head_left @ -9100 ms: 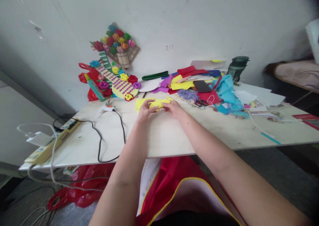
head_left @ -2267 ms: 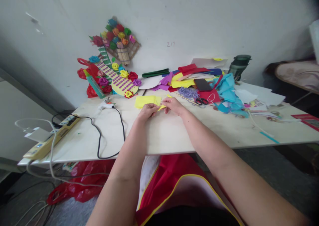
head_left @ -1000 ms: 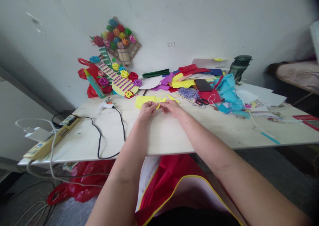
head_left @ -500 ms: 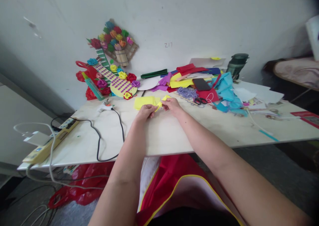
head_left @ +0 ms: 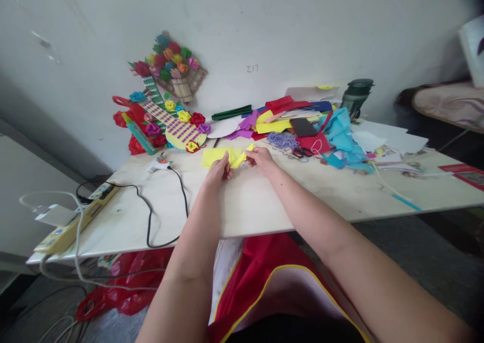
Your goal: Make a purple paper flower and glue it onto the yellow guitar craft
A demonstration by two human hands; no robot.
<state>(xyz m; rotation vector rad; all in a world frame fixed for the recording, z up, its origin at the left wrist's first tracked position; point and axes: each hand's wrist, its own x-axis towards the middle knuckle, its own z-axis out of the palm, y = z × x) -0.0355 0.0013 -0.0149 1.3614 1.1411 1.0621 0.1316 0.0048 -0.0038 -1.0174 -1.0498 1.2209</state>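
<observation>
My right hand (head_left: pixel 260 158) pinches one end of a narrow, folded strip of yellow crepe paper (head_left: pixel 241 160) above the table. The strip slants down to the left, and its lower end comes close to the fingers of my left hand (head_left: pixel 219 170). On that hand the thumb is raised away from the curled fingers, with nothing plainly gripped. Whether the strip touches those fingertips is too small to tell. Just behind my left hand, flat yellow paper (head_left: pixel 212 156) lies on the table (head_left: pixel 257 202).
A glue gun (head_left: pixel 159 164) with a black cord and a power strip (head_left: pixel 79 217) occupy the left. A paper-flower guitar (head_left: pixel 181 128) and glue bottle (head_left: pixel 139 135) stand behind. Coloured paper (head_left: pixel 276 126), scissors (head_left: pixel 302 152), a phone (head_left: pixel 303 127) and a green bottle (head_left: pixel 356 97) are right.
My left thumb has lifted and the left hand has shifted slightly left, off the strip. The strip looks straighter. My right hand keeps its pinch.
</observation>
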